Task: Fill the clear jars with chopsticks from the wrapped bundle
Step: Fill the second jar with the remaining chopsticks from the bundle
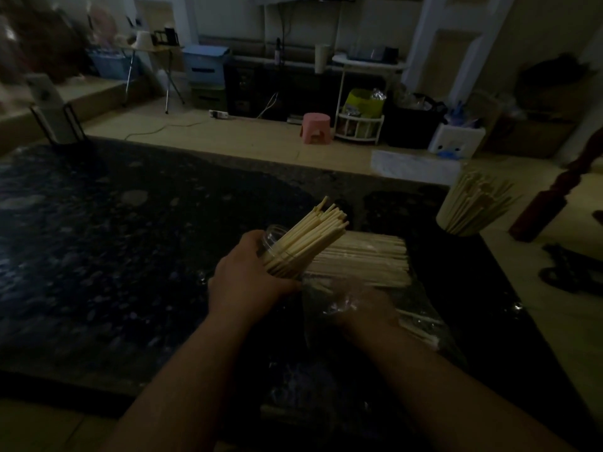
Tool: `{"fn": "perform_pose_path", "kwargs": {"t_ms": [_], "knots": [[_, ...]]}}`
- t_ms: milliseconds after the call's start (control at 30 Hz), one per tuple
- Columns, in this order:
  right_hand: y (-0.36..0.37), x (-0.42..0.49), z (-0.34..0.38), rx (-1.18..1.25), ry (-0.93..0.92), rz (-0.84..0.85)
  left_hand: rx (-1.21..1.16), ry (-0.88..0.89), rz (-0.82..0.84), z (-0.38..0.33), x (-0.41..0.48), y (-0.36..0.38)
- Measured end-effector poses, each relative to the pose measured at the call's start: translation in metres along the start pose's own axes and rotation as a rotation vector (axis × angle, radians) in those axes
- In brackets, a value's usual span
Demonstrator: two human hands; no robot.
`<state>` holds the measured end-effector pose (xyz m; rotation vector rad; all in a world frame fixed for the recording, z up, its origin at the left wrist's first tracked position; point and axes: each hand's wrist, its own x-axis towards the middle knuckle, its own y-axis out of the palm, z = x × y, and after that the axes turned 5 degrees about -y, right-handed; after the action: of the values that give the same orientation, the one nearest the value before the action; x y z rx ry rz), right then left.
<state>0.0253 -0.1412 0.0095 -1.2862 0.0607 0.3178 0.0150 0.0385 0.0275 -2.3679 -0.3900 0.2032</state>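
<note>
My left hand (pixel 248 282) grips a clear jar (pixel 272 234) that is tilted to the upper right, with many pale chopsticks (pixel 313 233) sticking out of its mouth. Right of it lies the wrapped bundle of chopsticks (pixel 362 259) in clear plastic wrap (pixel 421 308) on the dark table (pixel 114 256). My right hand (pixel 362 305) rests at the near end of the bundle, partly under the clear wrap; its fingers are hard to make out in the dim light. A second jar (pixel 473 207), full of chopsticks, stands at the table's far right corner.
A white stand with a black frame (pixel 54 115) sits at the table's far left corner. A dark red wooden post (pixel 551 203) rises right of the full jar. Beyond the table are a pink stool (pixel 316 127), boxes and shelves on the floor.
</note>
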Motion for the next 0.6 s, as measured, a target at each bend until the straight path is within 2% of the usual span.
{"fn": "perform_pose_path", "kwargs": {"t_ms": [100, 400, 500, 600], "knots": [[0.018, -0.002, -0.006, -0.116, -0.028, -0.009, 0.014, 0.008, -0.002, -0.003, -0.004, -0.003], [0.012, -0.038, -0.007, -0.114, -0.080, -0.009, 0.065, 0.049, 0.010, -0.009, -0.023, -0.007], [0.010, -0.049, -0.006, -0.092, -0.052, 0.057, 0.090, 0.058, -0.001, -0.010, -0.027, -0.006], [0.002, -0.058, -0.005, -0.071, -0.041, 0.045, 0.121, 0.051, -0.007, -0.010, -0.027, -0.006]]}}
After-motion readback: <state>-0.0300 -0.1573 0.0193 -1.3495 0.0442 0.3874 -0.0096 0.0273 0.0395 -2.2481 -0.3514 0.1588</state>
